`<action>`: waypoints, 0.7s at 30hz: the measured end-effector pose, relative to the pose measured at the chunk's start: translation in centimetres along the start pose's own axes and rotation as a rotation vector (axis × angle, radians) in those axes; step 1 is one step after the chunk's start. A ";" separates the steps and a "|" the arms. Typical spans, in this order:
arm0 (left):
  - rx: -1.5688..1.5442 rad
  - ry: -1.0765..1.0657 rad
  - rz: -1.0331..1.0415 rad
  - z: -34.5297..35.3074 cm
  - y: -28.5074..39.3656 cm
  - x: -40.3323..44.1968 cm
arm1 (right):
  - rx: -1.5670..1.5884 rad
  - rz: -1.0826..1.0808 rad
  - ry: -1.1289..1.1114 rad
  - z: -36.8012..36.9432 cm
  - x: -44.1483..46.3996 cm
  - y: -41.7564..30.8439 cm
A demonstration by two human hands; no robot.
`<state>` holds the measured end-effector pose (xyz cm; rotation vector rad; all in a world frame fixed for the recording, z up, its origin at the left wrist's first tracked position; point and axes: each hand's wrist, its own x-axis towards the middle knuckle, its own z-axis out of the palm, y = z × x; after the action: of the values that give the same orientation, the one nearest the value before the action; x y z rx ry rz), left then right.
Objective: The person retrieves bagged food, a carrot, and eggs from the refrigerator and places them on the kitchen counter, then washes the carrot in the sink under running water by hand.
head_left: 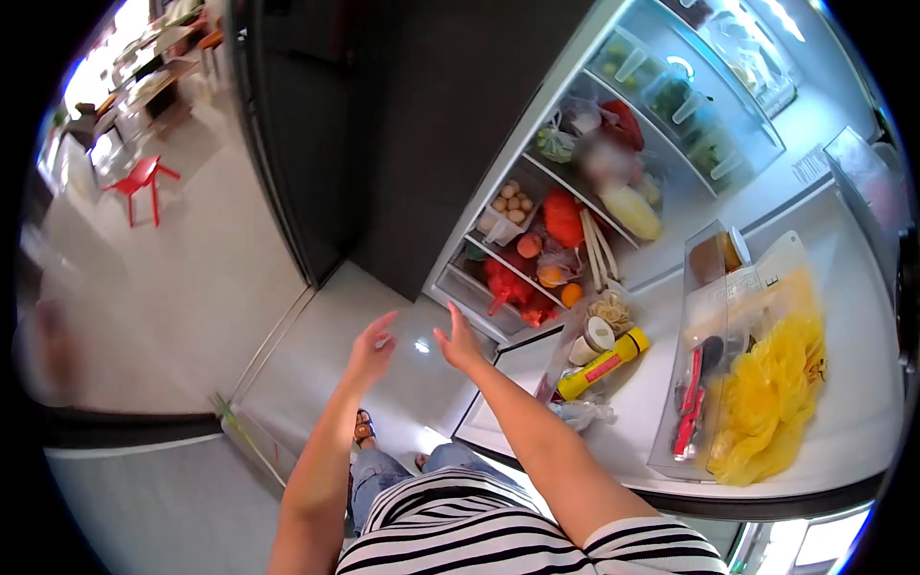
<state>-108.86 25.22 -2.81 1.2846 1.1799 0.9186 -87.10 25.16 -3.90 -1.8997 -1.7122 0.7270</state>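
My left hand (374, 351) hangs in the air over the floor with its fingers apart and nothing in it. To its right, my right hand (460, 339) is also raised, fingers spread, holding nothing. It is nearest to the lower corner of an open fridge (450, 270). Inside the fridge are eggs (513, 203) in a clear bin, red bags (508, 283), oranges (571, 294) and long pale stalks (596, 244). The open door's shelf beside my right forearm holds a yellow tube (604, 364) and a white-lidded jar (592, 340).
A yellow plastic bag (771, 383) and a red-handled tool (688, 412) sit in the door's outer bin. A dark panel (402, 134) stands upright left of the fridge. A red stool (142, 184) stands on the floor at far left. Green stalks (230, 422) lean near the left counter.
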 end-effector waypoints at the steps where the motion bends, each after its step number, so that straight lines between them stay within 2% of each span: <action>1: 0.042 -0.046 0.000 -0.2 -0.1 1.1 | -0.006 0.025 0.032 -0.2 0.2 0.5; 3: 0.138 -0.143 0.001 -0.5 -0.6 3.4 | 0.027 0.067 0.101 0.0 0.6 1.8; 9: 0.144 -0.397 -0.061 3.3 0.9 9.6 | 0.210 0.190 0.318 -1.2 1.0 4.9; 15: 0.170 -0.553 0.084 7.2 4.5 15.1 | 0.203 0.184 0.496 -4.7 3.1 6.8; 17: 0.206 -0.594 0.057 8.3 5.7 16.9 | 0.306 0.225 0.545 -6.2 3.8 6.7; 21: 0.201 -0.639 0.089 11.0 7.0 20.4 | 0.304 0.303 0.607 -7.0 6.3 8.8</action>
<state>-93.27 43.46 0.53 1.6425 0.7220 0.3953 -75.43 30.54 -4.96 -1.9151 -0.9051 0.4165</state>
